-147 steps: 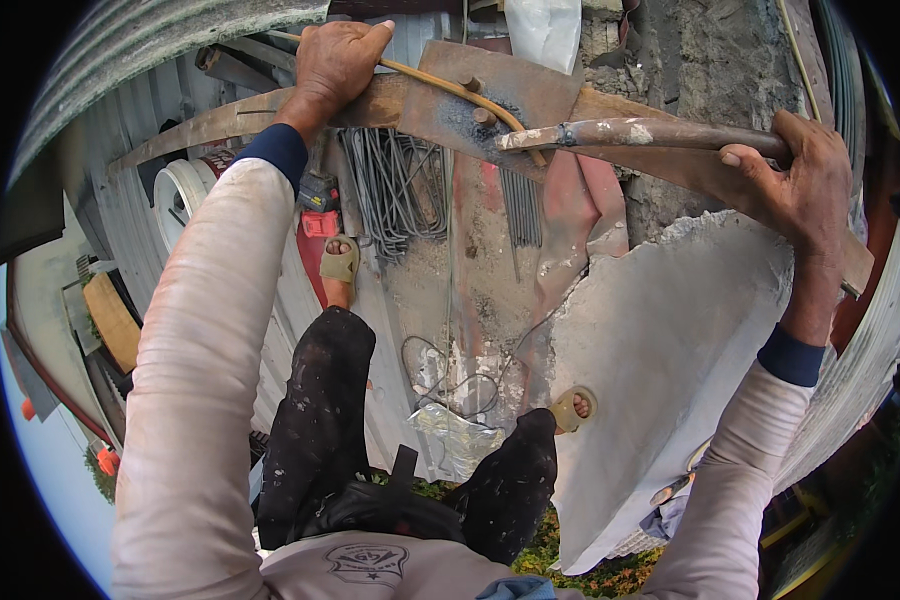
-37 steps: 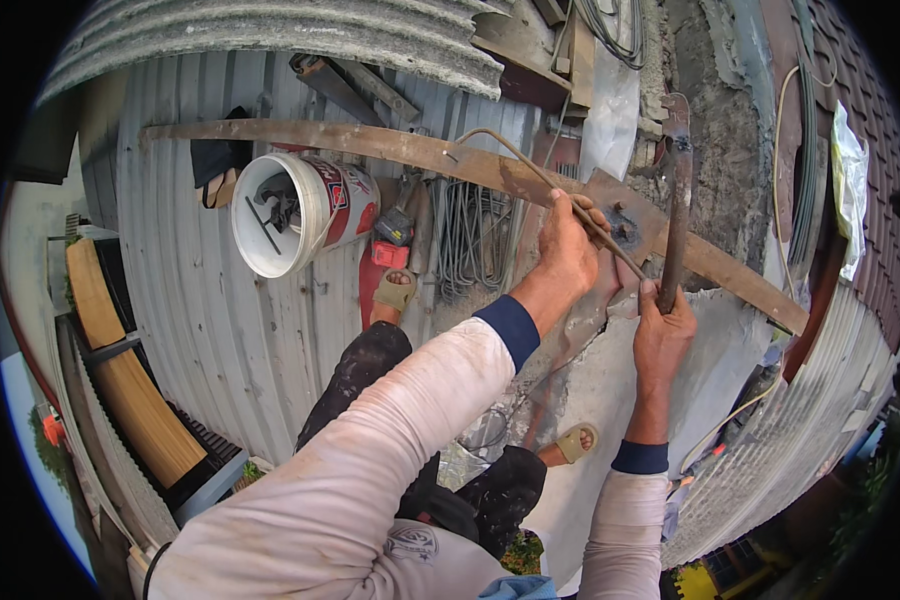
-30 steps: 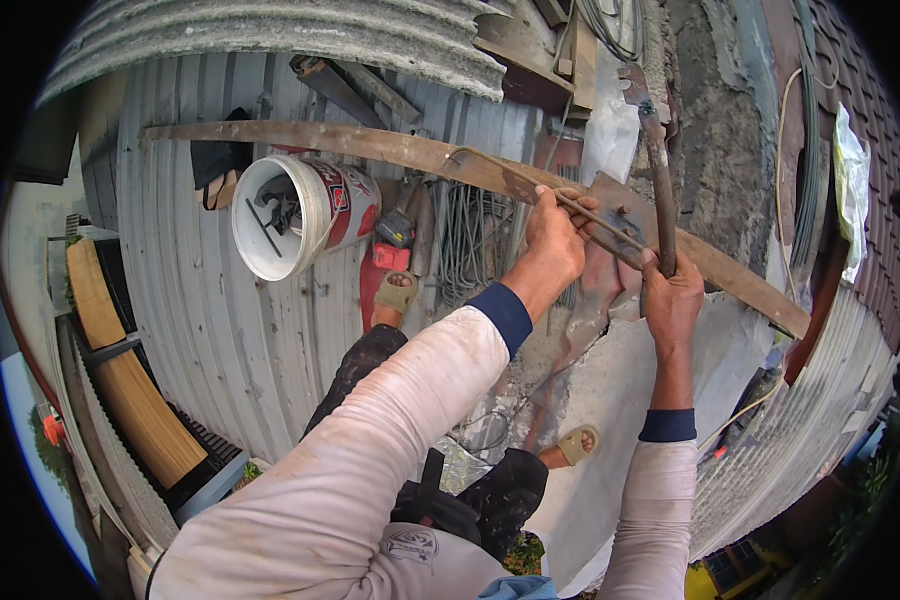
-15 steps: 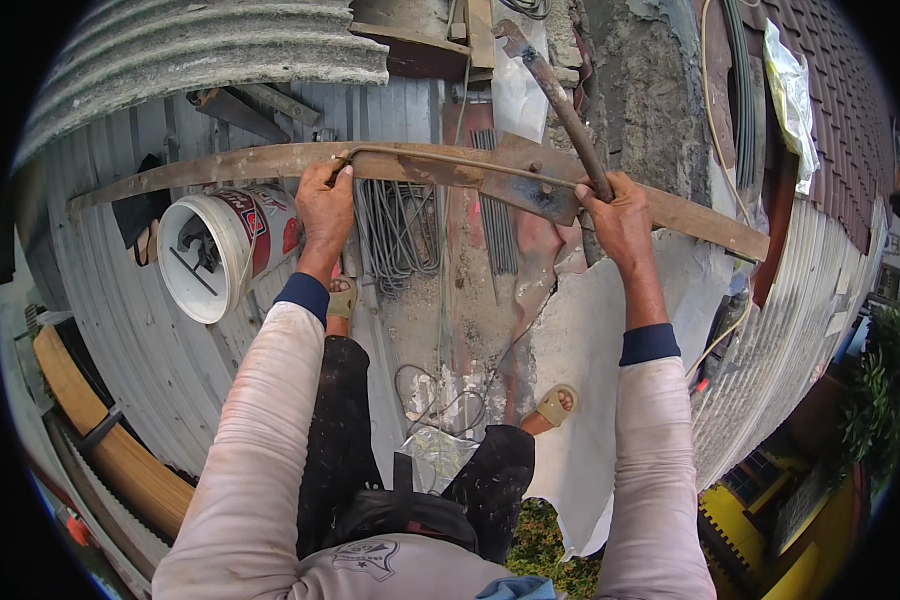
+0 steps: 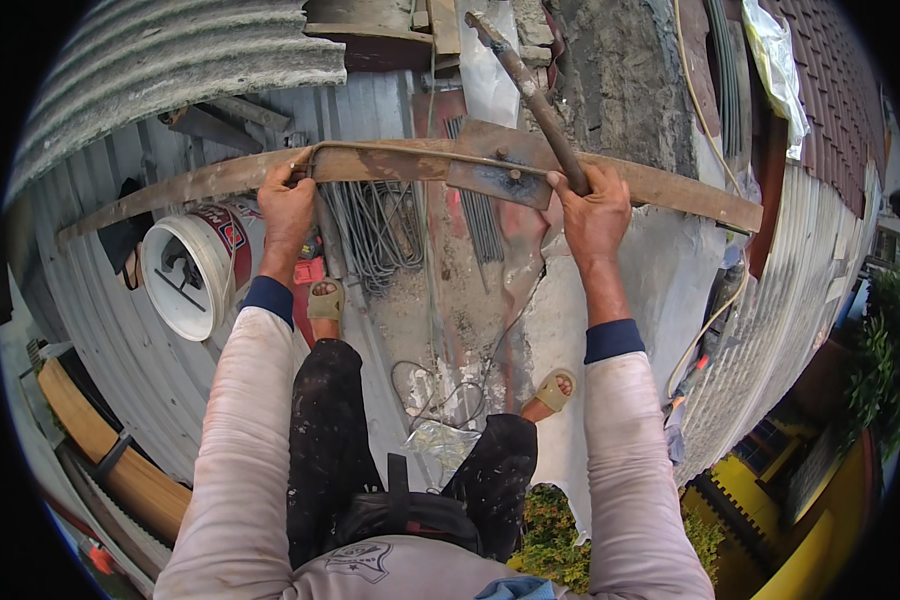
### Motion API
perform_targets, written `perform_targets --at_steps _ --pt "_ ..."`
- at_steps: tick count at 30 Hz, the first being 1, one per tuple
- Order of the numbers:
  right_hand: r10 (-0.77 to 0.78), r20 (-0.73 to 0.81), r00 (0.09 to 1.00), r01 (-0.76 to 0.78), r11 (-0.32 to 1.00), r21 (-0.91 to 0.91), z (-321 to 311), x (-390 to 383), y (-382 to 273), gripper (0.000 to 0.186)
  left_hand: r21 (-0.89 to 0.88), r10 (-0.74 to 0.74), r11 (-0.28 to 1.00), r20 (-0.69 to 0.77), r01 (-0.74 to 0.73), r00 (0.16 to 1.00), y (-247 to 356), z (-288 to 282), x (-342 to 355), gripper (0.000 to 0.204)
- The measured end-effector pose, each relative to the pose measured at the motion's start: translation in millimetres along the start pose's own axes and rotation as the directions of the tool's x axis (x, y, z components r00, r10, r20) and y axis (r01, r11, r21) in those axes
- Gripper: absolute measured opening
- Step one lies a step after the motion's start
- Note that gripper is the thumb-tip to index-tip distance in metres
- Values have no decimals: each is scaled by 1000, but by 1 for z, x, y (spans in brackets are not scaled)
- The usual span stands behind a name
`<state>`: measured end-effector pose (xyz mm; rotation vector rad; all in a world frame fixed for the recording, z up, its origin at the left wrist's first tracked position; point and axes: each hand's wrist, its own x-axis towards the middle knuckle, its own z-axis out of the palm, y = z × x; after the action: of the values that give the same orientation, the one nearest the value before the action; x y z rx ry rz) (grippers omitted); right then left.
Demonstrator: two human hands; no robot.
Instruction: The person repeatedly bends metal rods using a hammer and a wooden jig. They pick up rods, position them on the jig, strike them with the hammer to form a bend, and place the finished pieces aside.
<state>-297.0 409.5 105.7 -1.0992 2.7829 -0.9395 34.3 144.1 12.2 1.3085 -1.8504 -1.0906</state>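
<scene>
Wooden plank bears a metal plate, with a thin bent rod across it. Ribbed roof bears a bucket.

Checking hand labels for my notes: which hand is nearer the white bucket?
Left: the left hand is just right of the bucket, holding the thin rod; the right hand is farther right, holding the thick bar.

Soft daylight gives faint shadows; the crumpled foil glints. The rod looks clear, while fisheye distortion bows the plank inside black corners.
</scene>
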Motion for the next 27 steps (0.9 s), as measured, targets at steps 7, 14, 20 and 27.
perform_targets --at_steps 7,14,20,27 --pt "-37 -48 998 33 996 -83 7 -5 0 23 228 15 973 86 -34 996 60 -25 -3 41" --pt "-22 -90 996 14 996 -92 9 -15 -3 26 597 420 711 64 -372 905 128 68 -50 51" --pt "-8 -145 989 -3 997 -78 12 -23 -9 28 555 61 830 4 -53 998 147 145 -32 61" --pt "72 -182 981 -82 995 -49 18 -26 -11 25 499 88 867 -191 19 978 129 158 -28 67"
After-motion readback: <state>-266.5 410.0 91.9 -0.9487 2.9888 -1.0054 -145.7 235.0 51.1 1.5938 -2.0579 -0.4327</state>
